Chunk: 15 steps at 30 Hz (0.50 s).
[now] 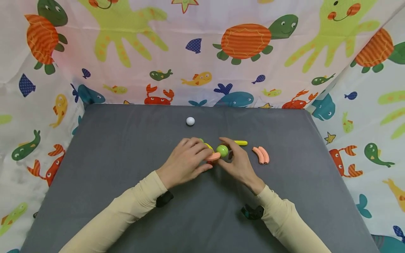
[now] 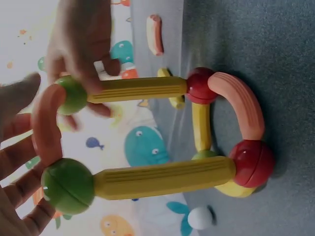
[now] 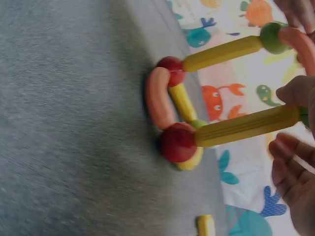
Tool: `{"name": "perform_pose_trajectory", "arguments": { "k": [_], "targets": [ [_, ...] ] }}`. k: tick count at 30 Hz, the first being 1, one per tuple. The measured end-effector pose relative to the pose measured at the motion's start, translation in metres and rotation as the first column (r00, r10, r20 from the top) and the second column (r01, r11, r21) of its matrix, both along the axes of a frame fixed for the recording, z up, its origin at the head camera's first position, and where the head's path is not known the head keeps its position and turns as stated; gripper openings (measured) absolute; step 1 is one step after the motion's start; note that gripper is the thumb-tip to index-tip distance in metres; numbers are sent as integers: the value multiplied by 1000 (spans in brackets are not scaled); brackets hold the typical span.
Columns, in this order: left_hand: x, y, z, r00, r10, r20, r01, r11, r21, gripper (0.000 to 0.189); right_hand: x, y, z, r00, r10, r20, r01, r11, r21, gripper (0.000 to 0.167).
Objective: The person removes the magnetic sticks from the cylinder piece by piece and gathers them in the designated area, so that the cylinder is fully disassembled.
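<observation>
Yellow-barred frame [image 2: 165, 177] between two hands

It stands on red balls [image 2: 253, 163] toward the far edge of the tabletop [image 1: 133, 140]. The left hand's [image 1: 186, 159] grip is spread beside the curved pink top bar [image 2: 47, 125], the right hand's [image 1: 241, 167] around a green ball [image 1: 222, 151]. Two pink bars [image 1: 265, 154] lie toward the right edge, a white ball [image 1: 190, 121] nearer the far edge.

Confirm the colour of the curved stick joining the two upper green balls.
Salmon pink; the curved stick shows best in the left wrist view.
</observation>
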State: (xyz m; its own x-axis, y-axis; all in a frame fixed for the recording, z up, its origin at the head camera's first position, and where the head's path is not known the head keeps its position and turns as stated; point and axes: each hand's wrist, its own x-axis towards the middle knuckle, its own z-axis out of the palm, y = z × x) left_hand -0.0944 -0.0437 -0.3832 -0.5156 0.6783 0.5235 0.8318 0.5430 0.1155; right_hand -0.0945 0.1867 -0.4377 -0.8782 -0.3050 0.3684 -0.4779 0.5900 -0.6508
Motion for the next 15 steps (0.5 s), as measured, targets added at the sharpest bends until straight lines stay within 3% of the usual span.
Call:
{"name": "perform_pose_trajectory", "arguments": {
  "k": [5, 8, 15],
  "targets": [
    [-2, -2, -3, 1000, 13, 6, -13, 1000, 9, 21, 0, -1, 10, 978, 125, -164, -131, 991, -26, 51],
    [-2, -7, -2, 1000, 18, 25, -19, 999, 26, 19, -1, -3, 16, 962, 156, -225, -159, 987, 5, 48],
    [-3, -12, 0, 998, 3, 60, -6, 999, 45, 19, 0, -10, 24, 960, 157, -232, -143, 987, 76, 41]
  ]
}}
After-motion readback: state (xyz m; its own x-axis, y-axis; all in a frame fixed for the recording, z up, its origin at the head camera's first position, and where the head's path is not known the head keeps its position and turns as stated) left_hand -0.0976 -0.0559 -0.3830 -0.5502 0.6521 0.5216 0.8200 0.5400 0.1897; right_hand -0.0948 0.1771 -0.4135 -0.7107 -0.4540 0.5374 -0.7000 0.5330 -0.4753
